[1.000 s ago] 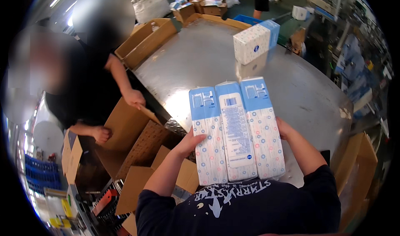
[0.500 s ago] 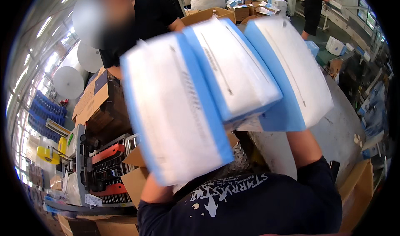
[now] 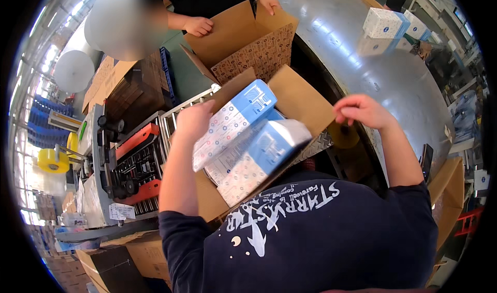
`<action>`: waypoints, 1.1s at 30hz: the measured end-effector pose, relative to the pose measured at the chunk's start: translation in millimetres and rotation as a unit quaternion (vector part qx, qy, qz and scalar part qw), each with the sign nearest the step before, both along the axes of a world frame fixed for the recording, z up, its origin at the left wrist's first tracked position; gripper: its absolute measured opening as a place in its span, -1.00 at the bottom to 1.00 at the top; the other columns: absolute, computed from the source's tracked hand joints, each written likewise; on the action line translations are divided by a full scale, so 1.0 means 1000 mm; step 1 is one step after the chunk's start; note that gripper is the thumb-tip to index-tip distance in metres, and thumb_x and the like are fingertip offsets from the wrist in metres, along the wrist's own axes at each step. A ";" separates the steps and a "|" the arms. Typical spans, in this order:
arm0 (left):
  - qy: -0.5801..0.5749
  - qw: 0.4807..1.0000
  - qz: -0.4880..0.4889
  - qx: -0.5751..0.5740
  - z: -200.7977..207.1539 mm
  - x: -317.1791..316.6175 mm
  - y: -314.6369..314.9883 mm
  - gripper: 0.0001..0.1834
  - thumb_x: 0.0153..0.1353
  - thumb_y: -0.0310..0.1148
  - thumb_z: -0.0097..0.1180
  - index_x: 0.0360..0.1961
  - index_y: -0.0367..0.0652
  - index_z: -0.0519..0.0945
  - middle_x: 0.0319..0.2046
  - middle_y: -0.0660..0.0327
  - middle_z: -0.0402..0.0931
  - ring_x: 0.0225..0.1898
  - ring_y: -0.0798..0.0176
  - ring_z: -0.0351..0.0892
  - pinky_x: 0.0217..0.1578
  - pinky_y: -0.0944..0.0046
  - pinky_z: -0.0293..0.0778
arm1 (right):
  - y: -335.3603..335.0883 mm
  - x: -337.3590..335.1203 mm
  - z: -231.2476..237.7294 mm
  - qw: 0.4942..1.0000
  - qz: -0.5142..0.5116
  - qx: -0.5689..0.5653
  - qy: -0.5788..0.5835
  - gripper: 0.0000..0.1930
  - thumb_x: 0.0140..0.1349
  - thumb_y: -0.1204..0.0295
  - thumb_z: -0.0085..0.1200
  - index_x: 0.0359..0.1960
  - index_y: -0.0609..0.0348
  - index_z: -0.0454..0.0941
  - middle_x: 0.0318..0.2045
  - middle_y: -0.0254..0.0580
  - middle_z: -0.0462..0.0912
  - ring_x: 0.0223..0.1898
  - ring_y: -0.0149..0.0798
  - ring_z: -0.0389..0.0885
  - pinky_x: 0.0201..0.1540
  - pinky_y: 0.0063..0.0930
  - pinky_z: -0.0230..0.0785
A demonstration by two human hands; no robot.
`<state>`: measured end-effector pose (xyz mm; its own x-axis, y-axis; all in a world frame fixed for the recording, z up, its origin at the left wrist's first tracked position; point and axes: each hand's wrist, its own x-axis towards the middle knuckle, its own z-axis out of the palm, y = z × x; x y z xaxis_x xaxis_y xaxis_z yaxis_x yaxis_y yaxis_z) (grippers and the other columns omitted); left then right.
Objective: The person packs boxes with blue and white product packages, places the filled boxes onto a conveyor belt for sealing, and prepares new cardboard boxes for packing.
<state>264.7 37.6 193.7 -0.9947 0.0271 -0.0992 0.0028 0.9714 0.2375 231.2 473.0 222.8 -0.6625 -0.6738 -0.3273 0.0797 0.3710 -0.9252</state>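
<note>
Blue-and-white packs (image 3: 235, 126) stand slanted in an open cardboard box (image 3: 305, 100), their upper ends showing above its walls; one lies toward the far left side, another, somewhat blurred, toward the near right side, and part of a third shows between them. The left hand (image 3: 194, 120) is at the left side of the box, just beside the nearest pack; its fingers are blurred and partly hidden, so I cannot tell whether they are wide, narrow or gripping. The right hand (image 3: 362, 110) is just beside the box's right flap, well apart from the packs; its fingers are loosely bent and hold nothing, though whether they touch the flap I cannot tell. Beyond the box, a co-worker's two hands (image 3: 199, 26) rest on the edges of a second open box (image 3: 253, 52), patterned outside; to the right, a metal worktop (image 3: 326, 34) carries another pack (image 3: 383, 23), upright; at far left is a yellow tape roll (image 3: 53, 161).
</note>
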 end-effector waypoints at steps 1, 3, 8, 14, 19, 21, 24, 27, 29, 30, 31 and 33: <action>0.042 0.997 -0.022 -0.064 -0.004 0.003 0.009 -0.61 0.14 -0.36 0.09 0.03 -0.13 0.48 -0.17 0.07 0.57 -0.16 0.08 0.56 -0.11 0.17 0.46 | -0.011 -0.003 -0.004 0.999 -0.042 0.007 0.031 -0.64 0.24 0.30 0.04 0.00 0.23 0.48 -0.20 -0.24 0.63 -0.16 -0.42 0.57 -0.26 -0.57 0.41; 0.026 0.993 -0.089 -0.080 -0.020 0.011 0.021 -0.50 0.18 -0.21 0.03 0.16 -0.05 0.38 0.04 0.12 0.46 0.11 0.07 0.39 0.18 -0.05 0.16 | -0.038 -0.013 -0.019 0.991 -0.089 0.028 0.092 -0.64 0.24 0.27 0.04 -0.01 0.23 0.48 -0.19 -0.27 0.61 -0.18 -0.44 0.54 -0.26 -0.57 0.40; 0.004 0.997 -0.008 -0.074 -0.152 0.077 -0.004 -0.30 0.20 0.09 -0.11 0.31 0.02 0.17 0.40 0.20 -0.16 0.41 0.17 -0.20 0.26 -0.34 -0.36 | -0.163 0.001 -0.092 0.911 0.300 0.228 0.170 -0.24 0.07 -0.10 0.11 0.22 0.11 0.29 0.10 0.12 0.42 0.12 0.03 0.40 0.13 -0.27 0.26; -0.032 0.984 0.096 0.148 -0.143 0.114 -0.077 -0.55 0.12 -0.21 0.13 0.04 -0.11 0.49 0.17 0.04 0.33 0.18 -0.01 0.31 0.17 0.00 0.22 | -0.143 0.006 -0.094 0.862 0.254 0.337 0.280 -0.06 -0.17 -0.12 0.28 0.26 0.01 0.21 0.23 0.12 0.23 0.28 0.11 0.13 0.24 -0.21 0.10; 0.095 0.836 0.478 0.252 -0.133 0.259 -0.175 -0.56 0.22 -0.26 0.06 0.03 -0.37 0.43 -0.01 -0.04 0.47 0.05 0.00 0.44 0.05 0.16 0.34 | -0.057 -0.030 -0.166 0.863 -0.090 0.379 0.322 0.09 -0.23 -0.06 0.35 0.31 0.11 0.01 0.27 0.17 0.11 0.28 0.15 0.10 0.27 -0.16 0.05; 0.020 0.763 0.384 0.520 -0.091 0.233 -0.108 -0.57 0.26 -0.23 0.01 0.06 -0.29 0.44 0.03 0.00 0.45 0.02 0.06 0.48 0.01 0.22 0.36 | -0.035 -0.057 -0.194 0.972 -0.220 0.079 0.023 -0.27 0.05 0.25 0.24 0.21 0.30 0.19 -0.04 0.03 0.52 0.03 -0.16 0.49 0.09 -0.31 0.32; -0.139 0.924 0.171 0.313 -0.073 0.186 -0.030 -0.52 0.26 -0.13 0.01 0.07 -0.25 0.44 0.01 -0.02 0.47 -0.01 0.10 0.51 -0.01 0.21 0.38 | -0.071 -0.069 -0.114 0.981 -0.098 -0.056 -0.156 -0.48 0.16 0.41 0.11 0.16 0.28 0.30 -0.06 -0.11 0.55 -0.12 -0.33 0.56 -0.01 -0.44 0.38; -0.387 0.920 0.061 0.023 -0.064 0.133 0.018 -0.41 0.18 -0.06 0.09 0.12 -0.25 0.41 0.16 -0.08 0.32 0.19 -0.03 0.32 0.12 0.14 0.28 | -0.129 -0.061 -0.081 0.902 0.298 -0.001 0.311 -0.43 0.19 0.24 0.06 0.19 0.28 0.29 0.22 0.05 0.29 0.31 -0.02 0.15 0.30 -0.18 0.02; -0.326 0.935 0.025 0.137 -0.068 0.146 0.004 -0.37 0.10 0.03 0.16 0.13 -0.11 0.43 0.23 -0.12 0.18 0.24 -0.04 0.23 0.16 0.16 0.23 | -0.163 -0.040 -0.099 0.819 0.400 0.135 0.389 -0.22 0.16 -0.08 -0.02 0.31 0.13 0.11 0.36 0.04 -0.02 0.40 0.00 -0.20 0.38 -0.08 -0.28; -0.295 0.936 0.008 0.193 -0.067 0.160 -0.001 -0.34 0.06 0.07 0.19 0.13 -0.05 0.45 0.27 -0.15 0.11 0.26 -0.05 0.19 0.18 0.17 0.20 | -0.173 -0.030 -0.117 0.782 0.409 0.177 0.435 -0.20 0.13 -0.12 -0.02 0.33 0.01 0.08 0.38 -0.08 -0.07 0.41 -0.03 -0.23 0.36 0.02 -0.24; -0.335 0.897 -0.006 0.289 -0.061 0.176 0.001 -0.23 0.01 0.09 0.23 0.18 -0.13 0.38 0.32 -0.11 0.01 0.35 -0.02 0.00 0.27 0.17 0.05 | -0.172 -0.024 -0.130 0.782 0.408 0.176 0.438 -0.22 0.13 -0.11 -0.01 0.32 -0.01 0.11 0.38 -0.07 -0.06 0.41 -0.02 -0.21 0.36 0.00 -0.22; -0.403 0.843 -0.058 0.353 -0.022 0.188 0.039 -0.14 0.00 0.09 0.24 0.26 -0.13 0.27 0.30 -0.06 0.08 0.36 0.04 -0.01 0.31 0.12 -0.06 | -0.178 -0.030 -0.146 0.779 0.399 0.155 0.459 -0.27 0.13 -0.08 0.00 0.30 -0.05 0.17 0.37 -0.06 -0.04 0.40 -0.01 -0.18 0.36 -0.03 -0.18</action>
<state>452.2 76.9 171.2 -0.5989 0.4552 -0.6589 -0.3495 0.5917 0.7265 201.5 294.7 77.2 -0.1252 -0.9735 -0.1916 -0.9323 0.1815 -0.3128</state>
